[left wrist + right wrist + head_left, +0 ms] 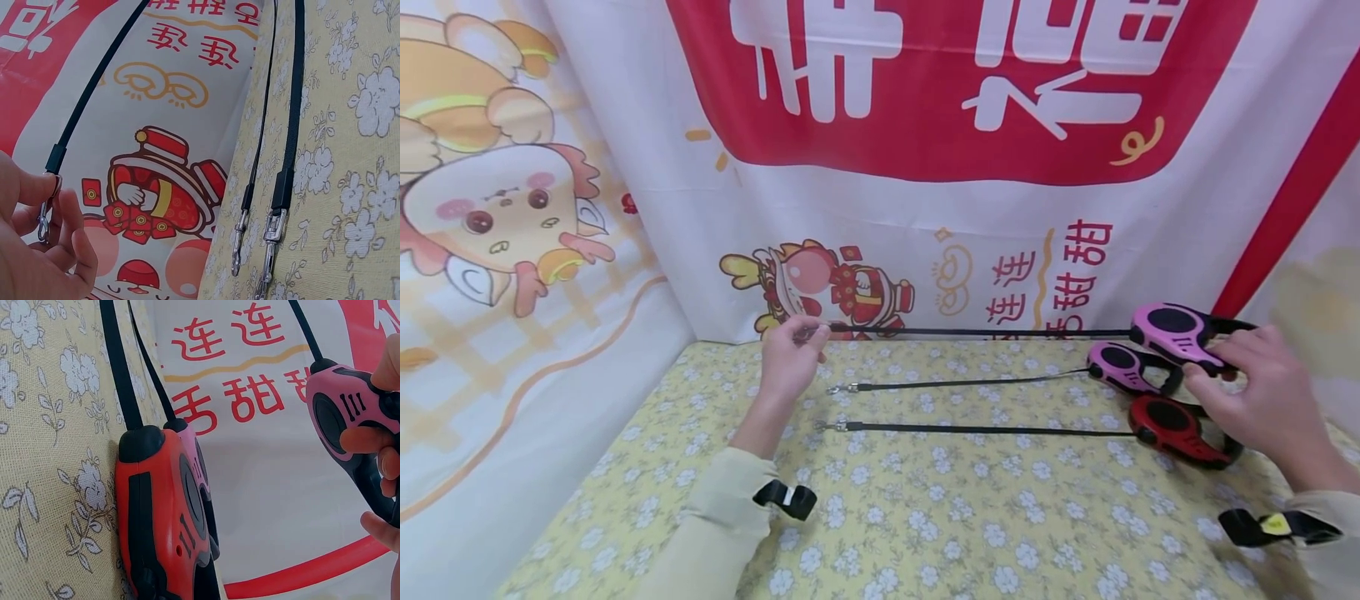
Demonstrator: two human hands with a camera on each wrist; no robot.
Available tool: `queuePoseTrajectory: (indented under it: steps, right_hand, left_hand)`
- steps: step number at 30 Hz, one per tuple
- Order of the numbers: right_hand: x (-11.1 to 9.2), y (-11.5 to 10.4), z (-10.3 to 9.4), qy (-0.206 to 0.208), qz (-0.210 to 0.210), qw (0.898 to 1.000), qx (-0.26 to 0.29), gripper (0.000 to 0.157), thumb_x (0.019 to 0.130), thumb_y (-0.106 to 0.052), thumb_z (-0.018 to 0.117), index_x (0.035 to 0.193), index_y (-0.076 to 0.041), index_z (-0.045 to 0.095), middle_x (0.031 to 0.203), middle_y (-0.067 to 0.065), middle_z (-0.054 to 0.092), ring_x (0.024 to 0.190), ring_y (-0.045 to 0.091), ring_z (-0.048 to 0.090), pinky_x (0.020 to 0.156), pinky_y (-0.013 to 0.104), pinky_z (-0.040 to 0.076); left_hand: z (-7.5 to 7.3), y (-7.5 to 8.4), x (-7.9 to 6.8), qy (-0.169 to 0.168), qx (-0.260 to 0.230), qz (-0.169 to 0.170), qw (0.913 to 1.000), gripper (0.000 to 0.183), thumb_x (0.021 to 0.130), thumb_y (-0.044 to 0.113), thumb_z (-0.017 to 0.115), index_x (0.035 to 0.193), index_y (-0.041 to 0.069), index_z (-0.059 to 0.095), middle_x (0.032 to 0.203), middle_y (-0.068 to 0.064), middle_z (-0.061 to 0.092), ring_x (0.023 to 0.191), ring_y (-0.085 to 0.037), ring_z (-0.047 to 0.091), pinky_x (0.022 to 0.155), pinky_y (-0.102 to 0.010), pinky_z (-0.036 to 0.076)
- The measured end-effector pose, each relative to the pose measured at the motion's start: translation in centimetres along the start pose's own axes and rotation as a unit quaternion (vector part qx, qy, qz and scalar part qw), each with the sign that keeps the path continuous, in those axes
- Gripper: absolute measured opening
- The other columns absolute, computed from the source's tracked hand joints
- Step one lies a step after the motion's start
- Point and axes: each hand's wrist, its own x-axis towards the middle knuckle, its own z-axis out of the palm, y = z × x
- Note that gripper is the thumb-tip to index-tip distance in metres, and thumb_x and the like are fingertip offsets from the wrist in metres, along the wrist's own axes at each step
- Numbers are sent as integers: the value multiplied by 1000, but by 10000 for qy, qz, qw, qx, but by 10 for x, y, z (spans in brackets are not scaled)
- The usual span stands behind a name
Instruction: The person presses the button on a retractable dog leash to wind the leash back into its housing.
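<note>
My right hand (1262,398) grips the handle of a pink and black retractable dog leash (1167,323) above the far right of the table. Its black strap (970,332) runs taut to the left. At the other end, my left hand (792,357) pinches the metal clip (44,226) between thumb and fingers. Below the raised leash lies a second pink retractable leash (1116,367), its strap drawn out to a metal clip (842,388). Nearest me is a red retractable leash (1165,423), its strap likewise stretched out to a clip (835,426). The two lie roughly parallel.
A yellow floral cloth (925,517) covers the table. Behind its far edge hangs a white and red printed curtain (917,208), with a cartoon-printed sheet (542,350) on the left. Black bands (786,498) circle both sleeves.
</note>
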Motion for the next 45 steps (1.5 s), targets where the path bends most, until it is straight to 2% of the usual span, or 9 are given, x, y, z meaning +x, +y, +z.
queuePoseTrajectory:
  steps: [3,9,22,27,33,36,40,45]
  right_hand:
    - [-2,0,-1,-18,-33,10000,-29,38,81,-20,67,95,15,70,95,35,66,93,40,45,75,50,33]
    - [-3,1,1,-22,-102,9999,2,38,82,-22,66,92,15,70,95,34,65,92,40,45,74,48,33]
    - [4,4,-4,-140,35,9998,-111,39,82,-22,65,93,15,69,92,34,63,90,40,43,71,47,31]
    - [1,2,-1,-148,2,9998,-131,39,81,-23,66,91,14,70,92,34,65,91,41,45,71,49,32]
    - [3,-1,6,21,-306,9995,43,39,79,-26,67,87,12,70,90,32,67,91,40,49,72,50,34]
    - [4,-3,8,12,-322,9995,34,36,79,-25,67,87,11,71,90,32,68,91,41,50,71,51,36]
    - [3,-4,7,17,-335,9994,73,35,78,-23,68,87,11,71,91,32,68,90,40,50,71,50,36]
    - [1,-2,5,126,-368,9991,189,38,77,-24,69,89,13,71,92,33,69,91,40,50,75,44,34]
  left_hand:
    - [2,-1,-1,51,59,-49,10000,22,109,25,61,125,12,69,122,-10,69,93,-28,69,74,-32,52]
    - [5,-2,-1,275,184,-57,9994,19,107,22,63,121,13,72,116,-12,71,79,-17,65,67,-29,49]
    - [9,10,8,144,137,-50,9998,18,108,24,63,121,15,71,118,-7,71,85,-20,66,69,-30,52]
    - [8,8,4,109,157,-167,9997,18,108,23,62,121,14,71,121,-7,70,87,-20,66,71,-31,53]
    - [3,4,-1,125,165,-237,9995,18,108,22,61,122,15,70,122,-7,70,93,-24,67,76,-33,54]
    - [2,2,-1,106,158,-236,9995,19,108,22,60,122,14,70,122,-8,70,95,-27,68,76,-32,53]
    - [3,1,-2,88,125,-212,9997,17,108,20,61,120,12,70,121,-11,69,90,-23,67,72,-30,52]
    - [8,-1,0,-62,-10,-214,9998,16,107,21,62,119,15,70,122,-6,68,88,-20,66,70,-29,52]
